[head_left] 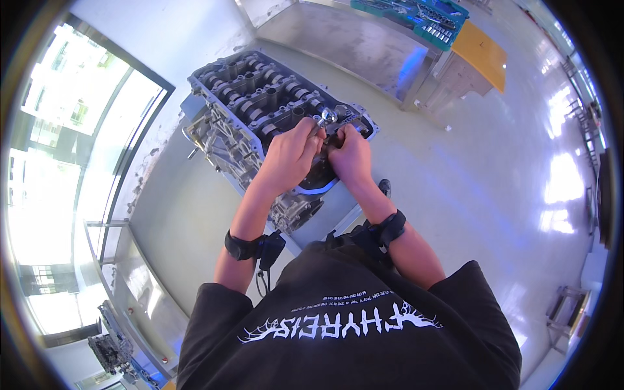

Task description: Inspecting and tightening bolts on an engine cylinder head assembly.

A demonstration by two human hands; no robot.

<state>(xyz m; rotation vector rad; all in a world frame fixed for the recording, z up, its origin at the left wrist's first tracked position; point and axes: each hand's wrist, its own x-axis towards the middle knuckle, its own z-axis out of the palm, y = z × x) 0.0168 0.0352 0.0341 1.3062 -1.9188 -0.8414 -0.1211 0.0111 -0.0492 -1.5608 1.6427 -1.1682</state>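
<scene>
An engine point(224, 133) stands in front of me with its top open, showing rows of camshaft lobes point(244, 104) inside the metal rim. At its near right end, my left hand point(289, 156) is closed around a ratchet wrench point(327, 117), whose shiny round head sticks up past my fingers. Close beside it, my right hand point(352, 156) reaches down into the same end of the engine with its fingers bent together. Whatever those fingertips hold or press is hidden.
Beyond the engine is a metal workbench point(344, 49) carrying a green tool case point(435, 19) of sockets. A yellow board point(480, 55) lies at the bench's right end. Large windows point(78, 130) fill the left side. More machine parts point(114, 348) stand at the lower left.
</scene>
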